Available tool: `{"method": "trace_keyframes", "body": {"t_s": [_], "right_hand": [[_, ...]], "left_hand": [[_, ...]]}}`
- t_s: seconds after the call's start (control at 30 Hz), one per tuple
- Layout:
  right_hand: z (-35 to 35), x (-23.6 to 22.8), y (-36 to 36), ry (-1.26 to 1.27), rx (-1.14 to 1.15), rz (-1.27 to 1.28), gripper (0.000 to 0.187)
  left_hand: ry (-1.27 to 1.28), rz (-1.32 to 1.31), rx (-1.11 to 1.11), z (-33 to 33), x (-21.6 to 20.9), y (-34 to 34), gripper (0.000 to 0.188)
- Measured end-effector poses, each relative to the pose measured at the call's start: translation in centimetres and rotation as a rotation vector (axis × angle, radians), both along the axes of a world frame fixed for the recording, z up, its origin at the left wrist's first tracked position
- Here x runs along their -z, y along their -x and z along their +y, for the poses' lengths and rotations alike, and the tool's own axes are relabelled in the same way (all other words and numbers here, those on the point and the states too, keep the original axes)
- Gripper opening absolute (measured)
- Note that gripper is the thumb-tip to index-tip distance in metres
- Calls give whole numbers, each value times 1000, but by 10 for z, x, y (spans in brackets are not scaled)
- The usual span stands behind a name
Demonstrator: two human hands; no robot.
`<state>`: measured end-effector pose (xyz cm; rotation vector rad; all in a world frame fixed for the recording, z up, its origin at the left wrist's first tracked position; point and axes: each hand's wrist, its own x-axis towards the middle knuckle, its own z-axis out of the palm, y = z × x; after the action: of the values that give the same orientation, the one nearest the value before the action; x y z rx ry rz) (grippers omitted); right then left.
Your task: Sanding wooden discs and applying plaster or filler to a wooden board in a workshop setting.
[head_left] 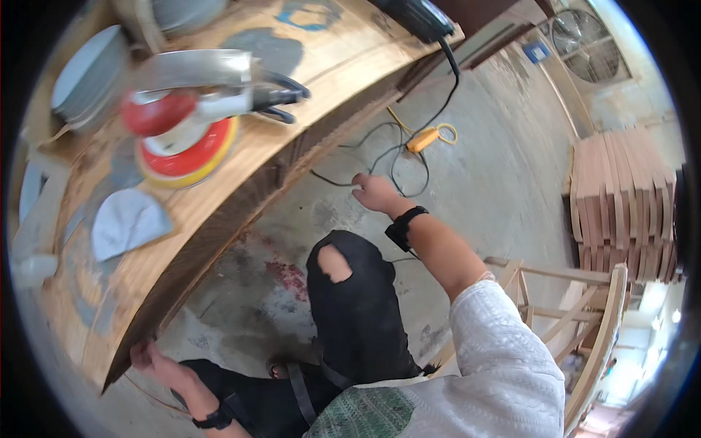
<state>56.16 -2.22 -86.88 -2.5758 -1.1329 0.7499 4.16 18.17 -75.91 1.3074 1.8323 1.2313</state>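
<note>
My left hand is at the near corner of the wooden workbench, palm turned up, fingers loosely apart against its lower edge. My right hand is out over the floor beside the bench, fingers curled in. A black cable runs up to that hand; whether the fingers grip it or it passes behind is hidden. On the bench top rests an orbital sander with a red and yellow pad and a metal lever, slightly blurred. Next to it lies a grey-white, half-round sanding disc.
A stack of grey discs stands at the bench's far left. A black power tool lies at its far end. A yellow connector with looped cords is on the concrete floor. Stacked wooden parts and a wooden frame stand right.
</note>
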Motion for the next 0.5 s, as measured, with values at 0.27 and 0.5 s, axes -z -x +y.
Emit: {"method": "trace_keyframes", "body": {"t_s": [0.27,0.5], "right_hand": [[-46,106,82,20,93,205,50],[-108,145,105,-100,583,222,49]], "left_hand": [[-52,-83,-55,3,-4,6,47],[139,464,100,21,43,69,41]]}}
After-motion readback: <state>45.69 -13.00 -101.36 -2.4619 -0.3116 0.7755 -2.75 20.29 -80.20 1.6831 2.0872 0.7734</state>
